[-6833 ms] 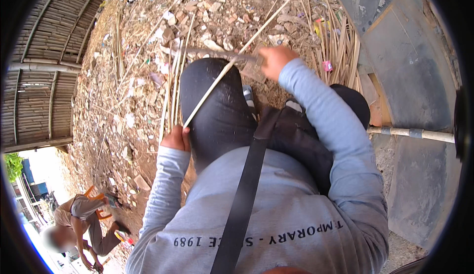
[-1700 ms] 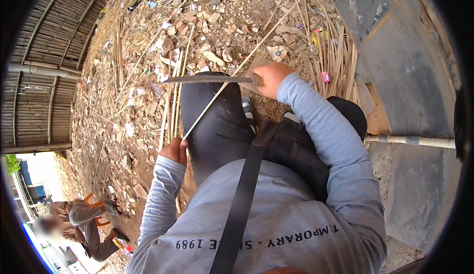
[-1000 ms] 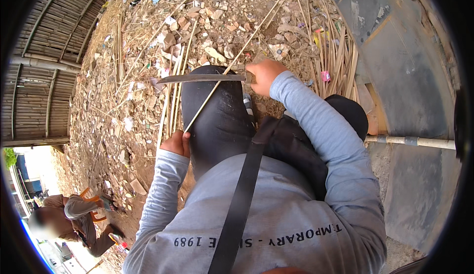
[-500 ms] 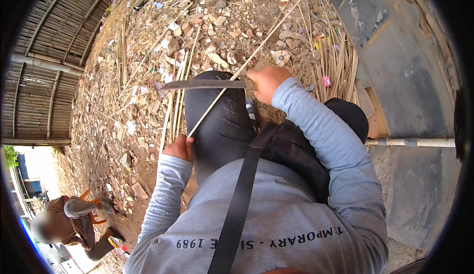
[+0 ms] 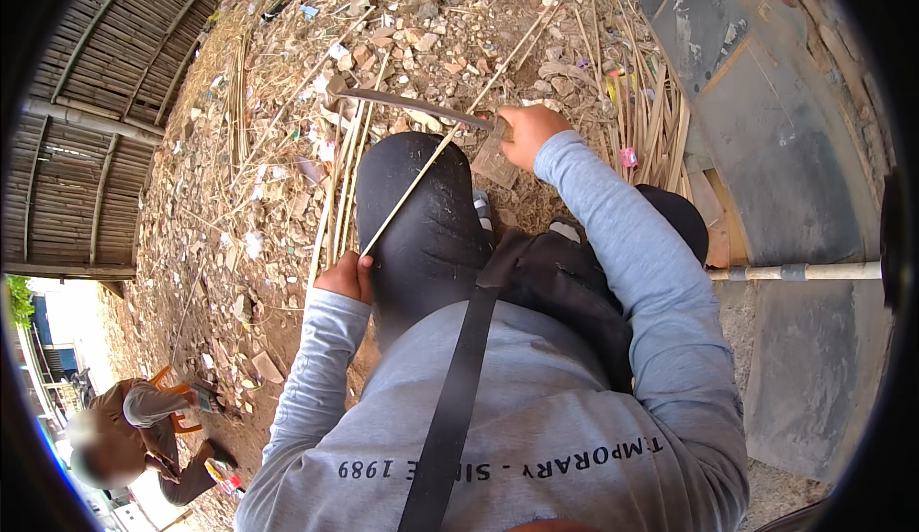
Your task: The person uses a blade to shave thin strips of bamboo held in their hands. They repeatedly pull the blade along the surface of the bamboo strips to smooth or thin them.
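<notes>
My left hand (image 5: 347, 276) is closed, pinching the near end of a long, thin bamboo strip (image 5: 414, 185) beside my left thigh. The strip slants over my knee toward the far right. In my right hand (image 5: 532, 136), fingers wrapped round its handle, is a long-bladed machete (image 5: 412, 105). Its blade points left, crossing the strip just beyond my knee, with the tip tilted away from me. Whether the edge touches the strip I cannot tell. Several more pale strips (image 5: 350, 182) lie lengthwise just left of my knee, their near ends by my left hand.
Stony, littered ground (image 5: 278, 149) spreads ahead and left. A pile of split strips (image 5: 661, 125) lies at the right, beside grey panels (image 5: 804, 178). Far left stands a slatted bamboo wall (image 5: 86, 63). At the lower left a person (image 5: 144, 427) sits on an orange chair (image 5: 184, 424).
The machete has moved away from me, from over my knee to beyond it, and its tip has swung farther out. My right hand has shifted slightly right. My left hand keeps its pinch.
</notes>
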Demonstrator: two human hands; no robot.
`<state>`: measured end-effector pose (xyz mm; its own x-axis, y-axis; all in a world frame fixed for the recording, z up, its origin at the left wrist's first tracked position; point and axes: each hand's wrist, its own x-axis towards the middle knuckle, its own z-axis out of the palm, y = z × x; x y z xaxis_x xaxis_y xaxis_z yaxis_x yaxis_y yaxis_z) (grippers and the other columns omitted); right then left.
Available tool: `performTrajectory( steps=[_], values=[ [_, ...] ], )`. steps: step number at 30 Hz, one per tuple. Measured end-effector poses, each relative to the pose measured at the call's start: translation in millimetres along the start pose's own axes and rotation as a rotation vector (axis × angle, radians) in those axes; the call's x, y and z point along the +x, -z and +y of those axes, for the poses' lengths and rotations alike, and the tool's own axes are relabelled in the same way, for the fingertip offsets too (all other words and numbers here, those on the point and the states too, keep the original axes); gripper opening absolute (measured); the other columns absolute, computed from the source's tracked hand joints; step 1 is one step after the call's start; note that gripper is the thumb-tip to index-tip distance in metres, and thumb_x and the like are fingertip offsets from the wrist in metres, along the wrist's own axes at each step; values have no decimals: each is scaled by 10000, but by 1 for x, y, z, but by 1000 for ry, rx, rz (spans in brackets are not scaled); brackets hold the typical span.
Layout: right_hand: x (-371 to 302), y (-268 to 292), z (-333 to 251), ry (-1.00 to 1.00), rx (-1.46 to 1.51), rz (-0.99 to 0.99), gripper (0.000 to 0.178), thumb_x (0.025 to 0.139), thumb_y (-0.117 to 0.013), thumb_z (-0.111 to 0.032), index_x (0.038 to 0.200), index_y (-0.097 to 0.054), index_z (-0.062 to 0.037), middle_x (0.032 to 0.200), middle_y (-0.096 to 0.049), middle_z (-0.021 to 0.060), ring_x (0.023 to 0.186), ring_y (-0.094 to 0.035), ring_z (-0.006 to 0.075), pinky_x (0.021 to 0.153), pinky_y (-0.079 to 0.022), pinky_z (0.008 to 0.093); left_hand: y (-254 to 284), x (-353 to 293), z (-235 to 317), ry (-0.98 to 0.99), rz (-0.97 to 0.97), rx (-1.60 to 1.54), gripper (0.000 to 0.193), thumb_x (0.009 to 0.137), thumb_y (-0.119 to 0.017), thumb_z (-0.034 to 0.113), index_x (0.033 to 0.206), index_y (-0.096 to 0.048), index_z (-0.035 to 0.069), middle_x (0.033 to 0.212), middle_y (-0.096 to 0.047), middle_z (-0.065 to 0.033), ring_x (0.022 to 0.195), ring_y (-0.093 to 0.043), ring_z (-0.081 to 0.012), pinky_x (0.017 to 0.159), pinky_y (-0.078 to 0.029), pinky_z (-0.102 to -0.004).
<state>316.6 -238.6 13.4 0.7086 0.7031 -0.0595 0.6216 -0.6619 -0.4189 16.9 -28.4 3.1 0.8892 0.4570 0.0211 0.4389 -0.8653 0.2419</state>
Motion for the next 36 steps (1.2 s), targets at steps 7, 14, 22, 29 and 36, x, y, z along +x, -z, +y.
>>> performTrajectory(
  steps=[7,14,22,29,36],
  values=[
    [6,-15,3,26,-12,50,345,764,-667,-261,1077,-643,-118,951,-681,164,891,-652,358,789,-518,451,4,-2,5,8,-19,-30,351,982,-466,358,825,-525,50,590,-571,-225,565,-580,-446,506,-450,-504],
    [-11,7,-17,119,-137,-4,383,763,-644,-248,1130,-629,-140,893,-672,173,871,-654,361,786,-526,461,10,2,-3,-8,-59,20,399,984,-430,394,827,-526,40,635,-585,-240,611,-583,-463,552,-455,-527],
    [-1,-3,49,-130,42,229,259,773,-635,-209,1014,-631,-114,927,-676,163,883,-651,360,809,-520,454,14,7,-1,-7,-99,62,380,982,-436,392,865,-558,52,670,-607,-245,642,-601,-461,573,-471,-527],
    [-9,11,19,-47,-54,25,341,761,-649,-213,1090,-632,-126,949,-675,172,920,-646,361,841,-516,441,13,6,-14,-30,-126,-71,410,989,-423,393,834,-575,45,660,-596,-234,641,-591,-456,582,-466,-498],
    [13,-3,100,-407,451,429,335,759,-708,-241,1022,-661,-39,897,-696,135,863,-662,303,805,-502,391,36,0,-14,266,-327,-600,417,1007,-438,362,825,-604,25,637,-493,6,608,-436,-102,573,-389,-278]
  ],
)
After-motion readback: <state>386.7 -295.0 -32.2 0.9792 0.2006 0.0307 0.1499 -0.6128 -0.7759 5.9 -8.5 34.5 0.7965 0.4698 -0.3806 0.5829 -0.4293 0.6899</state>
